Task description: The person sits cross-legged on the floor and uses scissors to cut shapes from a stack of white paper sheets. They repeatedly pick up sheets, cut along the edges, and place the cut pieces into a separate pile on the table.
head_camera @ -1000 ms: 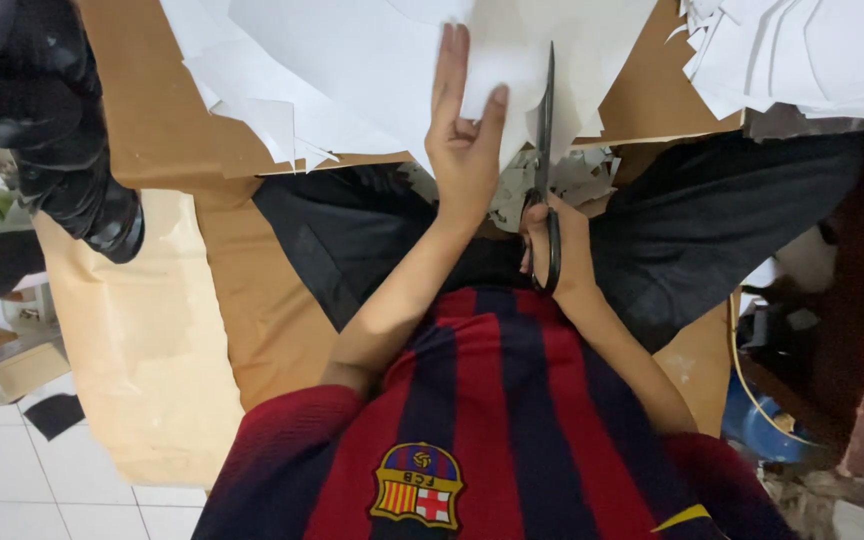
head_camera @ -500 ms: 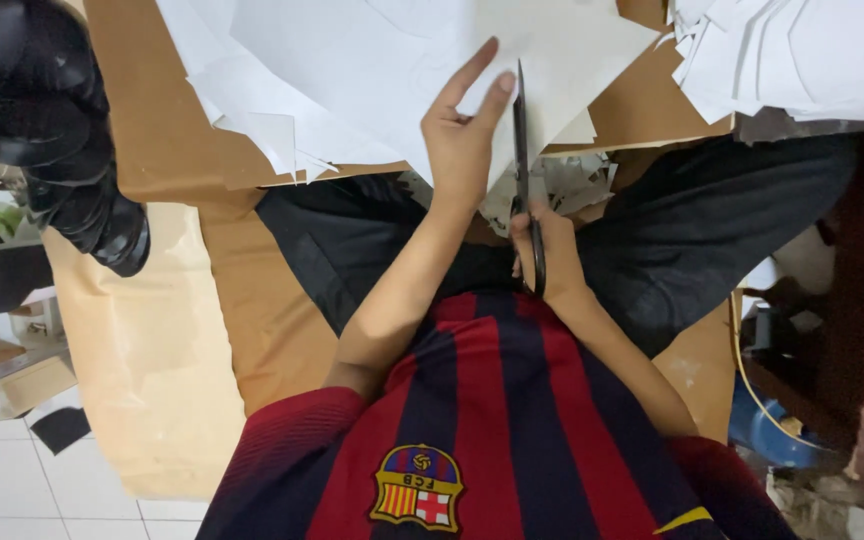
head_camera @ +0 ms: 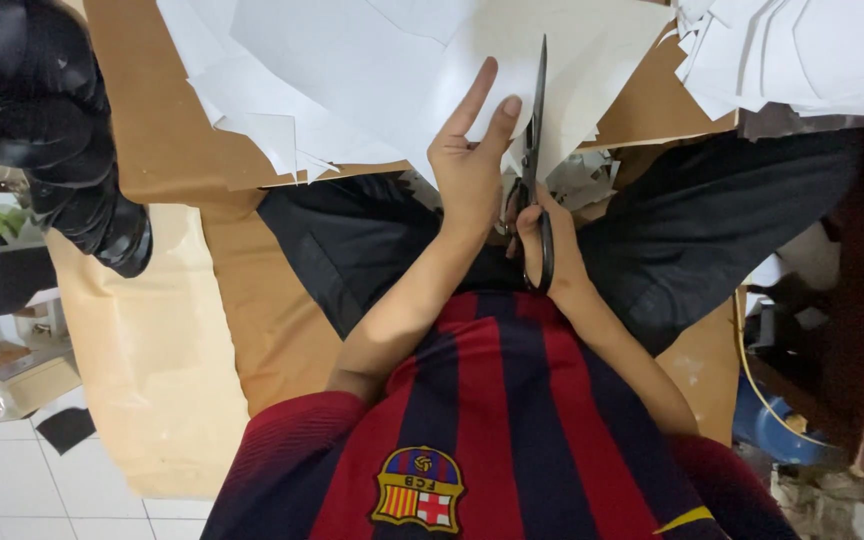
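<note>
**Scissors at the edge of a white sheet**

The left hand (head_camera: 467,165) lies on a large white sheet of paper (head_camera: 392,70), fingers stretched out and spread narrow, pressing it down rather than gripping it. Just to its right, the right hand (head_camera: 544,245) is closed around the dark handles of a pair of scissors (head_camera: 535,150), whose blades point away from the person and run along the sheet's right edge, beside the left thumb. The sheet rests on brown cardboard (head_camera: 162,130) covering the surface, partly overhanging the person's lap. More white paper is piled at the far right (head_camera: 792,50). Small paper scraps (head_camera: 587,175) lie on the dark trousers near the hands.
</note>
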